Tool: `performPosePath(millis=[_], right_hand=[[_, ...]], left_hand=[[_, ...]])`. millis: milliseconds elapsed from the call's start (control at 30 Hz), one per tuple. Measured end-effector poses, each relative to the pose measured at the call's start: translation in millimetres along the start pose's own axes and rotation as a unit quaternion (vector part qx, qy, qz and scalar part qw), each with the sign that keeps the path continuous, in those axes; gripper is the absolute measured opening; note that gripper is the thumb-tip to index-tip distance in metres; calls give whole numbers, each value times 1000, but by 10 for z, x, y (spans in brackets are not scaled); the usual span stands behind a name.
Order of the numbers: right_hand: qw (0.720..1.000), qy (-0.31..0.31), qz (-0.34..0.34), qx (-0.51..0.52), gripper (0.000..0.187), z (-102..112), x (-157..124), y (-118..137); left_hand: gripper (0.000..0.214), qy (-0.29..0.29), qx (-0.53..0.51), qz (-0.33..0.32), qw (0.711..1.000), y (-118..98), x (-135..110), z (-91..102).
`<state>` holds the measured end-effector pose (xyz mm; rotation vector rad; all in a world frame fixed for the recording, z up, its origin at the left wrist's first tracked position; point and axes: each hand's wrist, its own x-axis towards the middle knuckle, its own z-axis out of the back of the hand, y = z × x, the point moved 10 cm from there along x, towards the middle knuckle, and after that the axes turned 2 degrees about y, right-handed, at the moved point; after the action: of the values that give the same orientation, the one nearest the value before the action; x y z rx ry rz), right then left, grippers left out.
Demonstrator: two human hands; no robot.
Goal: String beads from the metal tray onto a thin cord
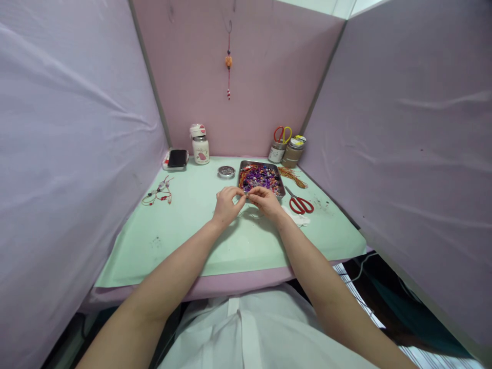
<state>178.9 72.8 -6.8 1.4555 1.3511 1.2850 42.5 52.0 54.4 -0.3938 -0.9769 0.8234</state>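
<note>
My left hand and my right hand meet over the green table, just in front of a metal tray full of purple, red and dark beads. Both hands have their fingers pinched together around something tiny between them, too small to name. A thin pale cord seems to loop on the table under the hands. Red-handled scissors lie right of my right hand, beside a white cloth.
Finished red-cord bead strings lie at the left. At the back stand a phone, a white jar, a small round tin, two pots with scissors and orange cords. A bead ornament hangs on the pink wall. Partitions close three sides.
</note>
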Motion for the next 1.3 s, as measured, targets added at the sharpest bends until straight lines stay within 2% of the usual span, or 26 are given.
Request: performPosePath(millis=[633,1300], right_hand=[[1000,19,11,4,23,-9,17,-14],[1000,22,15,2,26,-8,35,-55]], left_hand=[[6,-22,8,-25,999,-29,-7,18],[10,-32,-4,-37,999,-15,-11,23]])
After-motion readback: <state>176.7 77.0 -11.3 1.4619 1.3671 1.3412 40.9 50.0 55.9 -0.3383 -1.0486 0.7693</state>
